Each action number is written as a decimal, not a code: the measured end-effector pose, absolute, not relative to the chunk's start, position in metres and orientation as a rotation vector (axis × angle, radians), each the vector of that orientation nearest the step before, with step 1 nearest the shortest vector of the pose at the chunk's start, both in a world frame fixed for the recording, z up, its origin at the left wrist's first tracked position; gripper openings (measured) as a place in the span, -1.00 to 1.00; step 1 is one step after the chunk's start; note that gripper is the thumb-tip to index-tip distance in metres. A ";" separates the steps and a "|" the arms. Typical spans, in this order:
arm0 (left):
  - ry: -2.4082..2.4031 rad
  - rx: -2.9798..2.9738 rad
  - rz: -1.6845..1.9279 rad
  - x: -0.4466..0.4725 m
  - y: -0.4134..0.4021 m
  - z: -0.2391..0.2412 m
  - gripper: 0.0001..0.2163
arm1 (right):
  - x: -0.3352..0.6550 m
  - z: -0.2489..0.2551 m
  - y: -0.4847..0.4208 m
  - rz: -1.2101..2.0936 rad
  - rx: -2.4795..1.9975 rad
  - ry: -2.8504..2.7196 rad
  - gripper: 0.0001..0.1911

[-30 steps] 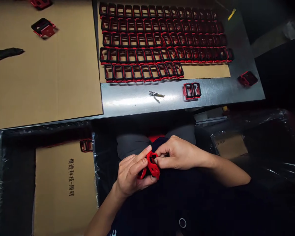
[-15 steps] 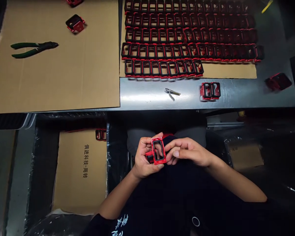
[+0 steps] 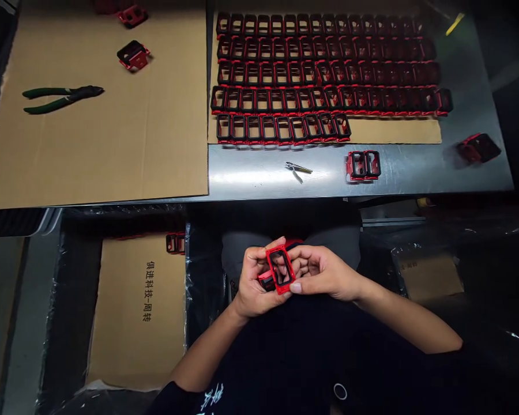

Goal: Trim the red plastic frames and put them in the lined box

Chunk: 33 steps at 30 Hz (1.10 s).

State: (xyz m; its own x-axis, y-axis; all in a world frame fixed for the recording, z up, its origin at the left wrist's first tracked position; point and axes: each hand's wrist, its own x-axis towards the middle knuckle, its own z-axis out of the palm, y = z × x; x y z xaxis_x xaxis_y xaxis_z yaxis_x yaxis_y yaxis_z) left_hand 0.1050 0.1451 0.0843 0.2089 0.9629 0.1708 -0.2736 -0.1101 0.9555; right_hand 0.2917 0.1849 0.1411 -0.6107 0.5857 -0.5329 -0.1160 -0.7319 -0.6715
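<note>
In front of my body I hold a red and black plastic frame (image 3: 269, 260) with a rectangular opening, its red rim facing up. My left hand (image 3: 253, 286) is wrapped round its left side, thumb at the lower edge and fingers behind. A second red and black piece (image 3: 266, 280) shows between the left palm and the frame; I cannot tell whether it is part of it. My right hand (image 3: 322, 275) grips the frame's right side, thumb on the lower right corner and the other fingers curled at the edge.
Rows of similar frames (image 3: 277, 99) stand on cardboard on the metal table (image 3: 242, 173). Nippers (image 3: 298, 168) and a pair of frames (image 3: 363, 165) lie near its front edge. Green-handled pliers (image 3: 64, 98) rest on the left cardboard (image 3: 95, 150). A lined box (image 3: 125, 323) stands below left.
My right thumb has come down onto the frame's lower right corner, and the right fingers have closed in on its edge. The frame has tilted slightly. The whole view has shifted a little.
</note>
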 end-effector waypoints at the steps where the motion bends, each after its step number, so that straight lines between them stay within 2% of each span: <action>1: 0.777 1.225 1.255 0.105 0.146 0.084 -0.45 | 0.291 0.141 0.185 2.344 -1.077 -0.841 -0.47; 13: 0.642 1.101 1.224 0.101 0.155 0.076 -0.23 | 0.296 0.142 0.186 2.201 -1.208 -0.885 -0.54; 22: 0.744 1.143 1.233 0.096 0.157 0.083 -0.37 | 0.303 0.138 0.187 2.110 -1.136 -0.940 -0.59; 26: 0.853 1.104 1.204 0.089 0.159 0.092 -0.51 | 0.307 0.146 0.195 1.755 -1.142 -1.365 -0.71; 29: 1.025 1.164 1.092 0.080 0.164 0.104 -0.64 | 0.307 0.153 0.205 1.440 -1.106 -1.717 -0.69; 33: 1.152 1.126 0.855 0.072 0.165 0.118 -0.69 | 0.291 0.154 0.221 1.253 -0.916 -1.967 -0.67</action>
State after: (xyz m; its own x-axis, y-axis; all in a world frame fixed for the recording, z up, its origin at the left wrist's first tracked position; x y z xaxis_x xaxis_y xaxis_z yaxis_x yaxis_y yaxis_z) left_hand 0.0719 0.1653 0.1181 0.2261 0.9416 -0.2497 0.0338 0.2486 0.9680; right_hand 0.2915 0.2214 0.1535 -0.5634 0.8148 0.1368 0.2206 0.3080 -0.9255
